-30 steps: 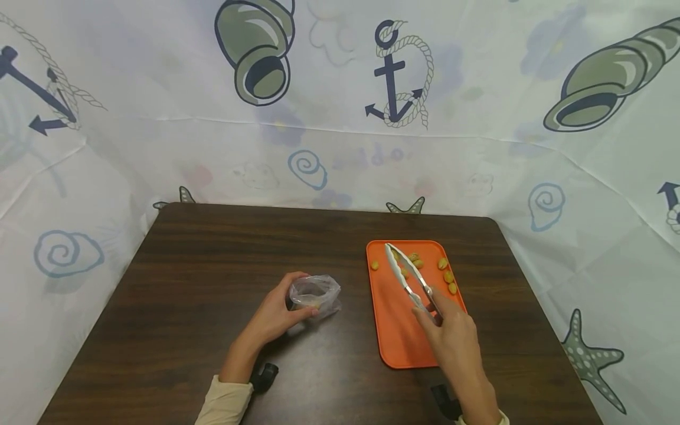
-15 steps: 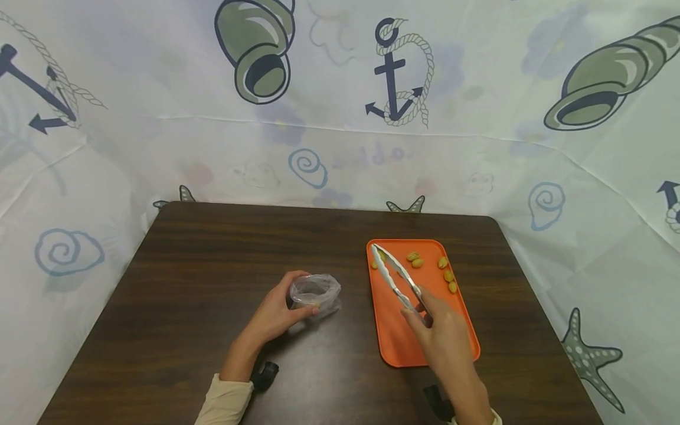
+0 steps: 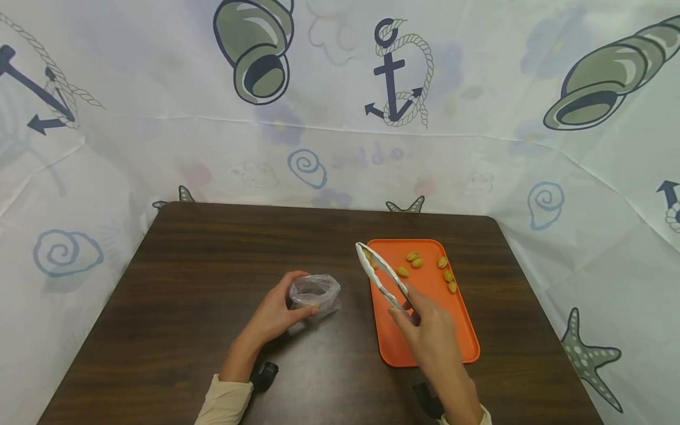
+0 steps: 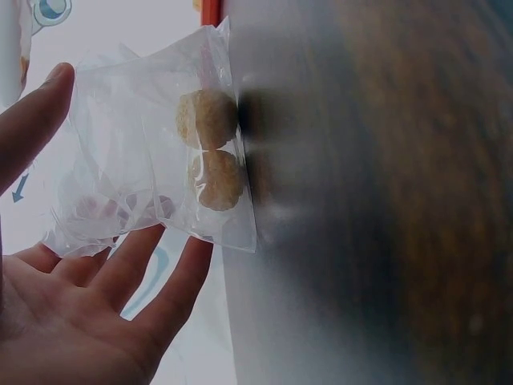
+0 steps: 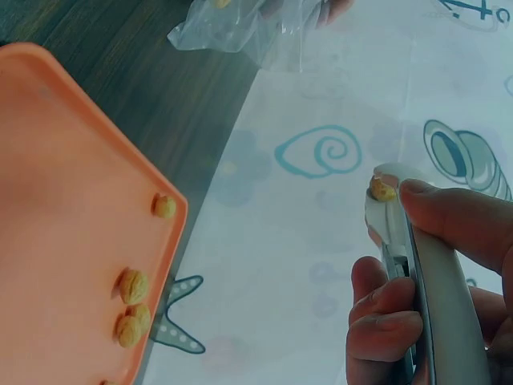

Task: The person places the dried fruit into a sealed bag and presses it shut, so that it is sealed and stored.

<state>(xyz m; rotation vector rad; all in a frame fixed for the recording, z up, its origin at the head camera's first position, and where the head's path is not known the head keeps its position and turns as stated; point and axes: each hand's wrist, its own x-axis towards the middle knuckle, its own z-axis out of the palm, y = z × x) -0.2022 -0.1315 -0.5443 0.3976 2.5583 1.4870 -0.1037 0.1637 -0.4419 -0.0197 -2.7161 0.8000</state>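
My left hand (image 3: 273,313) holds a clear plastic bag (image 3: 316,289) upright near the table's middle, its mouth spread. Thumb and fingers sit on opposite sides of the bag. Through its wall, the left wrist view shows golden-brown puffed snack balls (image 4: 207,119) at the bottom. My right hand (image 3: 432,333) grips metal tongs (image 5: 445,305) with white tips. A small golden snack ball (image 5: 383,189) is pinched between those tips, which in the head view overlap the left rim of an orange tray (image 3: 393,348).
Several loose snack balls (image 3: 417,262) lie on the far half of the tray, some along its right side. The dark wooden table (image 3: 212,248) runs up to a white patterned cloth backdrop (image 3: 340,88).
The tongs and right hand have moved left across the tray, carrying the snack ball toward the bag. The left hand and bag have stayed in place.
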